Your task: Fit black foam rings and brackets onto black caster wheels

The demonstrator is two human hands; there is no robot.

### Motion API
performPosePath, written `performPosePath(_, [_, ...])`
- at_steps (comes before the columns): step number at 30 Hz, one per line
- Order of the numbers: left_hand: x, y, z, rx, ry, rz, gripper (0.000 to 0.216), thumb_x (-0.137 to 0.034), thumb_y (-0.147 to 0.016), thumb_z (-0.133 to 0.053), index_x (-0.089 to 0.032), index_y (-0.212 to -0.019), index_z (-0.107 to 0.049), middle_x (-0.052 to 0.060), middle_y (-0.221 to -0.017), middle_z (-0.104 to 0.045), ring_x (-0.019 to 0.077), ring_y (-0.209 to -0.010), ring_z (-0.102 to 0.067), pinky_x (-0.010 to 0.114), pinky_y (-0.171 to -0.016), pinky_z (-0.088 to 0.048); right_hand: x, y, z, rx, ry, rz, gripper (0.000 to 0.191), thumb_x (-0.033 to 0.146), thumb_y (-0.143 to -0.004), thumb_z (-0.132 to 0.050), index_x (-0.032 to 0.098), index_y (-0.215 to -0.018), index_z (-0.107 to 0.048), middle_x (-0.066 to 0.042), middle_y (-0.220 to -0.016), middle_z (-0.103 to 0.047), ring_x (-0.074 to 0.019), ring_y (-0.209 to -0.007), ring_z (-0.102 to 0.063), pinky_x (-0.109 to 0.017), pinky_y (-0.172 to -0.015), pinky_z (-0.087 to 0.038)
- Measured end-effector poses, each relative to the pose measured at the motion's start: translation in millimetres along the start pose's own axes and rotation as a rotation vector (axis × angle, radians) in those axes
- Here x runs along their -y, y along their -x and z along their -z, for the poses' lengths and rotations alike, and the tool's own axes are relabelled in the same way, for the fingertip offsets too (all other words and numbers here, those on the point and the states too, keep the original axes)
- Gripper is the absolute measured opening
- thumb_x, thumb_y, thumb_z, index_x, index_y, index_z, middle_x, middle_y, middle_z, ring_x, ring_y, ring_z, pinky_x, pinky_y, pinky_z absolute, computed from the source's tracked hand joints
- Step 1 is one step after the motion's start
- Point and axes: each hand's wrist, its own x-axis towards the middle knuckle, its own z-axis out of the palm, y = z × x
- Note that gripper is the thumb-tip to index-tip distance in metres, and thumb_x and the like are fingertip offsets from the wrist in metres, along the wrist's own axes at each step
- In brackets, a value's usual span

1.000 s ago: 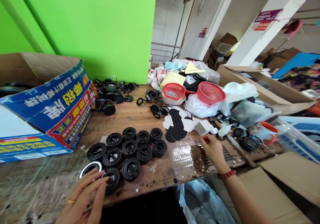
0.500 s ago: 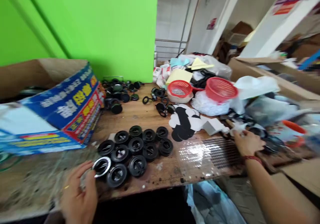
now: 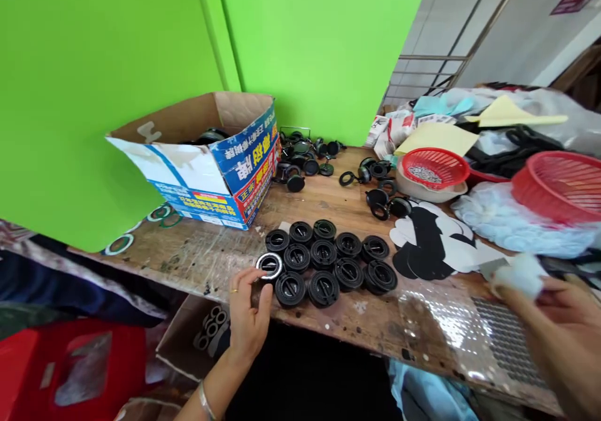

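Several black round plastic parts (image 3: 323,253) with a bar across their centres stand in close rows on the wooden workbench (image 3: 225,261). One at the left end, with a shiny whitish ring (image 3: 269,266) on its rim, is touched by my left hand (image 3: 250,308). That hand's index finger and thumb are apart at the part's near edge. At the right, my right hand (image 3: 558,321) pinches a soft white wad (image 3: 521,276), blurred by motion; whether it is cloth or cotton I cannot tell. Beneath that hand lies a clear sheet (image 3: 436,321) beside a dark ridged mat (image 3: 507,339).
A blue printed carton (image 3: 244,171) stands at the left against a green wall. Behind are black earcup-like parts (image 3: 300,158), a red basket (image 3: 434,166), a larger red basket (image 3: 558,186) and black and white cutouts (image 3: 427,243). A red stool (image 3: 84,371) is below left.
My right hand has come back from the clutter at the far right with a white wad in it. My left hand stays at the ringed part. The view has turned left.
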Motion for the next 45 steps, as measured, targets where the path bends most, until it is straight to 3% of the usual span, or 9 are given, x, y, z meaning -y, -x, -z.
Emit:
performPosePath(1, [-1.3, 2.2, 1.0, -0.004, -0.004, 0.004, 0.017, -0.025, -0.095, -0.052, -0.019, -0.11, -0.059, 0.009, -0.106, -0.06, 0.0232, -0.103, -0.059, 0.04, -0.091, -0.051, 18.0, 10.6, -14.4, -0.023, -0.059, -0.079, 0.044, 0.056, -0.071, -0.071, 0.03, -0.105, -0.065, -0.014, -0.097, -0.071, -0.0354, -0.089, -0.067, -0.046, -0.07, -0.053])
performPosePath(5, [-6.8, 11.1, 6.5, 0.011, 0.02, 0.014, 0.02, -0.028, -0.094, -0.056, -0.019, -0.112, -0.058, 0.009, -0.107, -0.059, 0.0236, -0.102, -0.059, 0.039, -0.09, -0.051, 59.9, 40.6, -63.3, 0.252, -0.245, -0.171, 0.052, 0.051, -0.052, -0.083, 0.025, -0.095, -0.069, -0.009, -0.092, -0.075, -0.0308, -0.082, -0.07, -0.038, -0.067, -0.058])
performPosePath(9, [-11.9, 22.3, 6.7, 0.047, -0.016, 0.012, 0.027, -0.033, -0.088, -0.066, -0.021, -0.111, -0.06, 0.008, -0.105, -0.062, 0.0251, -0.098, -0.06, 0.04, -0.087, -0.05, 71.5, 53.4, -101.4, 0.475, -0.399, -0.187, 0.054, 0.05, -0.055, -0.086, 0.02, -0.096, -0.07, -0.01, -0.091, -0.076, -0.026, -0.079, -0.07, -0.032, -0.066, -0.057])
performPosePath(12, [-13.4, 30.0, 2.1, 0.051, -0.11, 0.018, 0.036, -0.035, -0.081, -0.075, -0.021, -0.112, -0.062, 0.008, -0.102, -0.065, 0.027, -0.096, -0.061, 0.044, -0.088, -0.047, 84.4, 59.6, -124.7, 0.533, -0.465, -0.129, 0.05, 0.051, -0.059, -0.086, 0.019, -0.095, -0.071, -0.009, -0.088, -0.075, -0.0212, -0.074, -0.067, -0.029, -0.064, -0.055])
performPosePath(15, [-13.9, 33.6, -3.1, 0.072, -0.173, 0.032, 0.044, -0.036, -0.077, -0.08, -0.02, -0.114, -0.062, 0.008, -0.103, -0.066, 0.0288, -0.098, -0.061, 0.046, -0.09, -0.045, 101.6, 64.2, -140.9, 0.546, -0.446, -0.022, 0.046, 0.057, -0.071, -0.078, 0.019, -0.096, -0.07, -0.003, -0.071, -0.068, -0.015, -0.059, -0.057, -0.026, -0.053, -0.048])
performPosePath(18, [-15.4, 32.7, -6.8, 0.078, -0.195, 0.052, 0.049, -0.035, -0.073, -0.083, -0.019, -0.114, -0.062, 0.009, -0.105, -0.067, 0.03, -0.099, -0.061, 0.047, -0.09, -0.043, 115.9, 67.2, -150.5, 0.519, -0.37, 0.083, 0.044, 0.062, -0.081, -0.066, 0.02, -0.091, -0.067, 0.002, -0.058, -0.057, -0.013, -0.051, -0.048, -0.024, -0.048, -0.042])
performPosePath(27, [-19.1, 31.0, -10.9, 0.073, -0.148, 0.129, 0.046, -0.037, -0.072, -0.084, -0.021, -0.11, -0.063, 0.008, -0.104, -0.068, 0.0296, -0.099, -0.062, 0.047, -0.09, -0.041, 122.8, 66.1, -173.6, 0.467, -0.13, 0.319, 0.037, 0.058, -0.087, -0.057, 0.022, -0.085, -0.063, 0.001, -0.067, -0.059, -0.0153, -0.058, -0.051, -0.025, -0.053, -0.043])
performPosePath(45, [-16.6, 32.8, -13.3, 0.06, -0.093, 0.153, 0.047, -0.036, -0.069, -0.087, -0.02, -0.107, -0.064, 0.006, -0.101, -0.069, 0.0286, -0.099, -0.061, 0.044, -0.091, -0.038, 126.6, 65.6, -183.6, 0.486, -0.064, 0.37, 0.03, 0.048, -0.092, -0.054, 0.02, -0.084, -0.062, 0.001, -0.068, -0.056, -0.0144, -0.059, -0.048, -0.025, -0.054, -0.038])
